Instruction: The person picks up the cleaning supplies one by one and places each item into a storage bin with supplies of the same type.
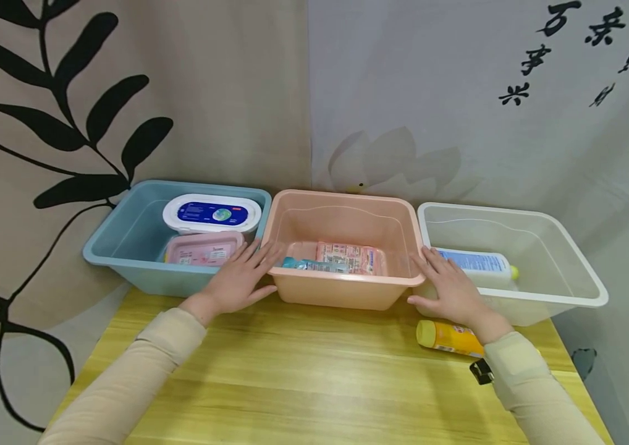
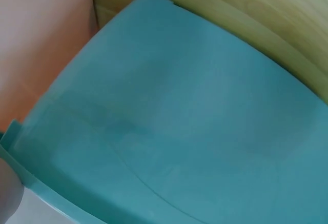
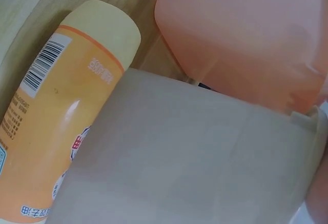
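Observation:
In the head view, my left hand [image 1: 239,278] lies with extended fingers over the front right rim of the blue bin [image 1: 175,281], its fingertips by the pink bin [image 1: 342,293]. My right hand [image 1: 450,293] rests on the front left corner of the white bin [image 1: 548,306], fingers fairly straight and reaching toward the pink bin. Neither hand visibly grips anything. Below the right hand, a yellow bottle [image 1: 450,338] lies on its side against the white bin, partly covered by that wrist. The left wrist view shows mostly the outer blue wall.
The blue bin holds a white lidded tub [image 1: 211,213] and a pink pack [image 1: 206,249]. Inside the pink bin lie a printed packet [image 1: 350,256] and a teal packet [image 1: 314,266]. A white bottle [image 1: 478,262] lies in the white bin. Behind the wooden table [image 1: 314,383] hangs a curtain [image 1: 225,93].

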The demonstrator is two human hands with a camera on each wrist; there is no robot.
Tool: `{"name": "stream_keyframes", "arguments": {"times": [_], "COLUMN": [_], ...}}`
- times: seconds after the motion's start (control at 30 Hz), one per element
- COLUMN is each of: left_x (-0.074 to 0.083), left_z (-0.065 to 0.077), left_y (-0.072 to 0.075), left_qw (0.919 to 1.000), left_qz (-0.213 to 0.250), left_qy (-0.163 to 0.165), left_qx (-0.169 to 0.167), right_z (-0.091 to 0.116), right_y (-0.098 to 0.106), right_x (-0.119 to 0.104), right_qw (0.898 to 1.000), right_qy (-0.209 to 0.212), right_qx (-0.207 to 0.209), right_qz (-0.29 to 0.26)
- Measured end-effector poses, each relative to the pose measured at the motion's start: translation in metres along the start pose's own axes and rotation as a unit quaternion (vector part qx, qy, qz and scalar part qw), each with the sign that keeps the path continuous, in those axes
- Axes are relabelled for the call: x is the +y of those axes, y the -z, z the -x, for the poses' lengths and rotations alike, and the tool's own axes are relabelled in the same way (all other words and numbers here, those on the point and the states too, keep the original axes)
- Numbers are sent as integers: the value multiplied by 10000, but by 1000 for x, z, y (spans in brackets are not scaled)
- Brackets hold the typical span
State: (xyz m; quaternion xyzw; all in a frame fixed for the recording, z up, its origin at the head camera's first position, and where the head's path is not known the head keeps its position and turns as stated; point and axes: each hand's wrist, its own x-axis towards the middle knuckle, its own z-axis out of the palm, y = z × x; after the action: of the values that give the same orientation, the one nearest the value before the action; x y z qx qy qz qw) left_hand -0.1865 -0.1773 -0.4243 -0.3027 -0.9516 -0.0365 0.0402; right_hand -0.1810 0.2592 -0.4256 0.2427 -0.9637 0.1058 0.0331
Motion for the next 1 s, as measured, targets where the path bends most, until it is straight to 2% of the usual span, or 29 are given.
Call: {"name": "stream_keyframes", "arguments": {"times": [0.27,0.7,1.0], "left_x": [0,-3,-1], "left_z": [-2,1,-1], "left_y": [-2,-2,-2], "left_qw": [10000,9998,9997], "left_qz": [-72,-192,-202], "left_qy": [-16,-10,-4], "left_qx": [-19,-85,-130], "right_z": [20,59,87], "right_y": [3,-2,-3], "right_x": [8,30,40], "right_qw": [9990,9931,9877], "right_qy": [133,421,562], "right_qx": [384,1075,1445], "right_qz": [-187,220,185]}}
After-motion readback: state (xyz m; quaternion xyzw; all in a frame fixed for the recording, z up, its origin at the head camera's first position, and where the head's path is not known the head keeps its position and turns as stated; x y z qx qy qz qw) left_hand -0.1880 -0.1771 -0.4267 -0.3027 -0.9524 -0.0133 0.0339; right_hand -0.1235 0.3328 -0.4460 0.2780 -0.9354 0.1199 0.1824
